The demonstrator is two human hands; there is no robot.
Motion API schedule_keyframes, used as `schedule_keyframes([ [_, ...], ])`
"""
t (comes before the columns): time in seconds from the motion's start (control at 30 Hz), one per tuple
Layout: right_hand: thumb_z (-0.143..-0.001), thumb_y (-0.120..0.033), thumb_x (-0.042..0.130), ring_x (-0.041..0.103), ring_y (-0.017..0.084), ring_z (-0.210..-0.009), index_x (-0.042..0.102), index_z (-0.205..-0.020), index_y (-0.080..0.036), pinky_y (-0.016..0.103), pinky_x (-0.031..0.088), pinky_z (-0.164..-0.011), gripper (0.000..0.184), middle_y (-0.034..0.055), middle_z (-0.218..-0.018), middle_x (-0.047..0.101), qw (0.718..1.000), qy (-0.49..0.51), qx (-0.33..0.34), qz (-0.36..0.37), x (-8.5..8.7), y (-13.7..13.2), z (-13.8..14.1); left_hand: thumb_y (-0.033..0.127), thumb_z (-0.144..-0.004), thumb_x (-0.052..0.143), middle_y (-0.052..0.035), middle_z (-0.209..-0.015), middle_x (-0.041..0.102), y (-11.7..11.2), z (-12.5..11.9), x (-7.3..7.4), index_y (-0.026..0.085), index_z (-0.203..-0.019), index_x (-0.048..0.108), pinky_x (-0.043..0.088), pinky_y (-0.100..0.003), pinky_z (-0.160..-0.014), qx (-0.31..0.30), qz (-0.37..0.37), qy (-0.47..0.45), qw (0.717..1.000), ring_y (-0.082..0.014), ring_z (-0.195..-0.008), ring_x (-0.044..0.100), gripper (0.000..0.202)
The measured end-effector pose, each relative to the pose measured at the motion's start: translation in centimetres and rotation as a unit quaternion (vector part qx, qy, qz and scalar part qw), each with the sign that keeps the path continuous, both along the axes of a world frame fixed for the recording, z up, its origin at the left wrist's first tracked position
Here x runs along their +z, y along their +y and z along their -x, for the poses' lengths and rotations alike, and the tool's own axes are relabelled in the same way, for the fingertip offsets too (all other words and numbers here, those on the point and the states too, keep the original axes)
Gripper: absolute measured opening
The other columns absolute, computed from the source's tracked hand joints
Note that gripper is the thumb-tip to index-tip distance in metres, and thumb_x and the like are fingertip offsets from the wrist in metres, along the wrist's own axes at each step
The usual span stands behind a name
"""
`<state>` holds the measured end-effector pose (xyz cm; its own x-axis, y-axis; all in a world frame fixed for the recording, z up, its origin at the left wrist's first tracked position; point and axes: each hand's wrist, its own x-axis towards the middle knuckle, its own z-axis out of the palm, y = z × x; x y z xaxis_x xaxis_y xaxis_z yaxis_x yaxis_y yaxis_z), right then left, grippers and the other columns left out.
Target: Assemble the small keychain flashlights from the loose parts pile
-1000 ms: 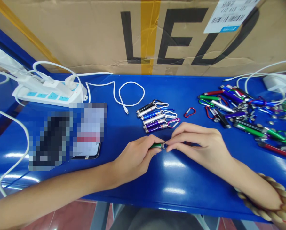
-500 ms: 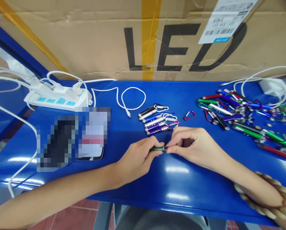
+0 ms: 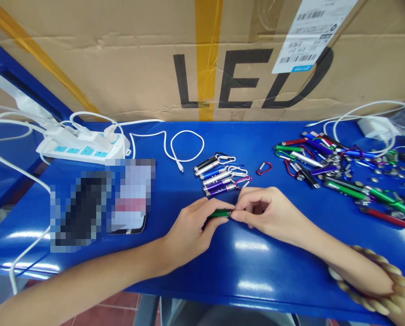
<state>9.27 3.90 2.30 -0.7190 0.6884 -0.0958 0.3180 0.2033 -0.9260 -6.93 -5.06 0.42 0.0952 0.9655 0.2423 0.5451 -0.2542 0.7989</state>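
Between the thumb and fingers of my left hand (image 3: 195, 222) lies a slim green mini flashlight (image 3: 221, 213), roughly level above the blue table. My right hand (image 3: 262, 208) pinches its silver right-hand end; the fingertips hide most of that end, so any small part there cannot be made out. Just beyond my hands, a row of mini flashlights (image 3: 218, 174) in black, silver, blue and purple lies side by side with carabiner clips attached. A loose red carabiner (image 3: 264, 168) rests to the right of that row.
A heap of coloured flashlight tubes, clips and small metal parts (image 3: 345, 170) covers the right side. On the left are a power strip (image 3: 87, 151), white cables (image 3: 165, 133) and two blurred phones (image 3: 129, 199). A large cardboard box (image 3: 137, 68) stands along the back.
My right fingers have come closer to my left hand, closing the gap at the flashlight's end. More of the green tube shows now. The camera view has tilted up slightly.
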Motion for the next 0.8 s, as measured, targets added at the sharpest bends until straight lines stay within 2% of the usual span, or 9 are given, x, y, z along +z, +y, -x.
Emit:
schedule_keyframes([
  [0.17, -0.071, -0.028, 0.068, 0.043, 0.005, -0.043, 0.060, -0.048, -0.015, 0.017, 0.034, -0.039, 0.027, -0.0016, -0.051, 0.052, 0.999, 0.008, 0.006, -0.042, 0.36, 0.09, -0.07, 0.011, -0.087, 0.051, -0.0008, -0.091, 0.070, 0.10, 0.08, 0.40, 0.022, -0.103, 0.064, 0.049, -0.024, -0.076, -0.017, -0.012, -0.016, 1.000, -0.0136, -0.078, 0.062, 0.022],
  [0.3, -0.069, -0.028, 0.072, 0.048, 0.006, -0.045, 0.064, -0.053, -0.016, 0.017, 0.039, -0.041, 0.022, -0.0012, -0.054, 0.056, 0.990, 0.028, -0.018, -0.135, 0.40, -0.11, -0.27, 0.011, -0.088, 0.050, -0.0012, -0.085, 0.069, 0.04, -0.03, 0.50, 0.018, -0.101, 0.063, 0.049, -0.022, -0.073, -0.006, 0.029, -0.046, 0.998, -0.0126, -0.075, 0.063, 0.020],
  [0.5, -0.066, -0.024, 0.076, 0.052, 0.006, -0.048, 0.068, -0.071, -0.015, 0.018, 0.045, -0.044, 0.013, 0.0001, -0.064, 0.061, 0.960, 0.084, -0.037, -0.265, 0.15, -0.42, -0.64, 0.013, -0.090, 0.046, -0.0014, -0.080, 0.065, 0.26, -0.05, 0.75, 0.013, -0.101, 0.060, 0.045, -0.019, -0.067, -0.004, 0.067, -0.070, 0.995, -0.0105, -0.071, 0.059, 0.018],
  [0.63, -0.069, -0.019, 0.073, 0.054, 0.006, -0.054, 0.069, -0.083, -0.017, 0.017, 0.048, -0.047, 0.015, 0.0007, -0.072, 0.063, 0.955, 0.091, -0.030, -0.279, 0.24, -0.33, -0.78, 0.015, -0.091, 0.044, 0.0002, -0.071, 0.060, 0.30, 0.04, 0.80, 0.012, -0.100, 0.060, 0.043, -0.019, -0.063, -0.007, 0.083, -0.072, 0.994, -0.0103, -0.065, 0.056, 0.019],
  [0.8, -0.072, -0.021, 0.071, 0.054, 0.006, -0.052, 0.072, -0.078, -0.020, 0.019, 0.047, -0.047, 0.006, 0.0003, -0.072, 0.064, 0.963, 0.093, -0.016, -0.253, 0.47, -0.08, -0.79, 0.014, -0.091, 0.043, 0.0005, -0.070, 0.060, 0.06, 0.18, 0.79, 0.013, -0.098, 0.060, 0.043, -0.020, -0.064, -0.019, 0.080, -0.056, 0.995, -0.0106, -0.065, 0.057, 0.018],
])
